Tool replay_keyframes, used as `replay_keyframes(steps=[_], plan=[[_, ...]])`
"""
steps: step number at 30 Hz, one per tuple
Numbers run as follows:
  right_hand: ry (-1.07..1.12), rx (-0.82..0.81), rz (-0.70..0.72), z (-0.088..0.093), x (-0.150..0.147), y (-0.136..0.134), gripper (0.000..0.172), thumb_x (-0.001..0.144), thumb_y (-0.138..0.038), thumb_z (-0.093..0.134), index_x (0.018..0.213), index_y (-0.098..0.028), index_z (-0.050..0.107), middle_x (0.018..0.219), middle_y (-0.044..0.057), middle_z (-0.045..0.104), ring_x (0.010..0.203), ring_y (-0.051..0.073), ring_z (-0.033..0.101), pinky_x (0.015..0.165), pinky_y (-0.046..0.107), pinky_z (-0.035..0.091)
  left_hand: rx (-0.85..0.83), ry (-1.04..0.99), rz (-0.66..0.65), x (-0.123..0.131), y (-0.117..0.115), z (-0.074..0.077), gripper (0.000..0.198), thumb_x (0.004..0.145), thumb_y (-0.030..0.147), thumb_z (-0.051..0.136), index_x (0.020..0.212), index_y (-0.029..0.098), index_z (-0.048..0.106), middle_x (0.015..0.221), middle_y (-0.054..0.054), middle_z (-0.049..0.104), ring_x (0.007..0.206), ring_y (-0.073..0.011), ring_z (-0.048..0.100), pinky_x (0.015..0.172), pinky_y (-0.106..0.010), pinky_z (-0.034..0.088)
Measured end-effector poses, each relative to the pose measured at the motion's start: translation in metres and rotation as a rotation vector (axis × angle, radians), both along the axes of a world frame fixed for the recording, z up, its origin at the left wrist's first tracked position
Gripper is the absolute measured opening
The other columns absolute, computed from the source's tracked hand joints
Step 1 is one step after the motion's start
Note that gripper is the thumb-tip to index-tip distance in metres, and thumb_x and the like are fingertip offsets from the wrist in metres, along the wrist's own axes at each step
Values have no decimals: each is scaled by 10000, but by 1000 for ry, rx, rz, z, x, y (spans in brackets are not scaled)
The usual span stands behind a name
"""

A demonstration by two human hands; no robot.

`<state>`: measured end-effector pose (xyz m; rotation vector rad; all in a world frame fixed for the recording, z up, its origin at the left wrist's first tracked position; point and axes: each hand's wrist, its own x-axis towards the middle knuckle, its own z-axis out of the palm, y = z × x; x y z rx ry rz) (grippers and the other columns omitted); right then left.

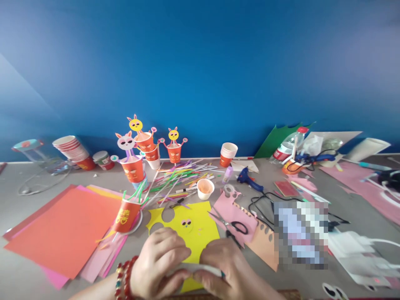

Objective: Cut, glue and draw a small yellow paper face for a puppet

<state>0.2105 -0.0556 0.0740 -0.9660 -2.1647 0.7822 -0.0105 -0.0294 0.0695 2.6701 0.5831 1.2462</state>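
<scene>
Both my hands meet at the bottom centre of the view. My left hand (161,262), with a red bead bracelet at the wrist, and my right hand (223,266) are closed, fingertips pinched together on a small white strip (203,268) between them. They rest over the near edge of a yellow paper sheet (193,221) with round holes cut out and a small face piece on it. Black-handled scissors (233,225) lie just beyond my right hand on pink paper.
Orange and pink paper sheets (68,233) lie left, an orange cup (126,214) with straws beside them. Bunny-topped orange cups (143,146), loose coloured straws (178,179), a small white cup (205,188), a blue glue gun (246,178) with cable, a bottle (289,146) and cup stacks stand behind.
</scene>
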Motion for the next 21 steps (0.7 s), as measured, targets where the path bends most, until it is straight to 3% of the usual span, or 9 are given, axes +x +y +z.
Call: replay_keyframes(steps=[4,7,10,13,16,19,21], plan=[[46,-44,65,-9,-11,-2,594,983,-613,388,645,-186,624,542,-7,552,521,113,505,527,250,305,10,-124,-90,2,-5,13,295,1026,336,394,1149,167,602,977,-122,731,917,-228,690,900,-412,556],[88,-82,147,-22,-12,-4,635,967,-662,374,612,-187,602,517,-20,512,483,102,443,487,239,297,-9,-80,-164,5,-13,21,199,1017,260,458,1142,222,608,943,-43,765,869,-167,715,1033,-379,508],[116,-143,121,-30,-9,-6,636,934,-716,392,667,-187,622,572,-8,545,544,125,498,507,227,345,-44,-51,-201,8,-16,29,213,1018,203,448,1171,230,594,933,-15,770,842,-131,720,1097,-352,458],[126,-187,45,-27,-7,-5,609,969,-674,364,713,-185,622,624,7,578,620,151,547,559,233,391,-73,-53,-104,10,-9,34,269,1033,310,389,1201,213,576,1041,-83,743,980,-200,695,1079,-435,463],[153,-202,-14,-20,-5,1,561,1023,-554,341,646,-190,543,591,-4,547,568,130,517,548,238,356,-115,-5,74,10,4,32,257,973,309,458,1173,199,574,1093,-135,693,1055,-273,647,1068,-546,427],[121,-226,-123,-18,1,10,481,1017,-495,391,653,-197,494,586,-26,509,547,120,487,532,239,320,-110,128,135,7,17,18,75,930,210,524,960,210,593,889,-49,685,842,-210,634,1099,-582,353],[58,-245,-172,-23,4,15,434,1006,-488,425,684,-203,491,593,-35,498,551,123,481,525,235,313,-131,235,147,5,23,4,138,962,180,488,870,205,589,786,-15,657,770,-181,606,1093,-554,357]])
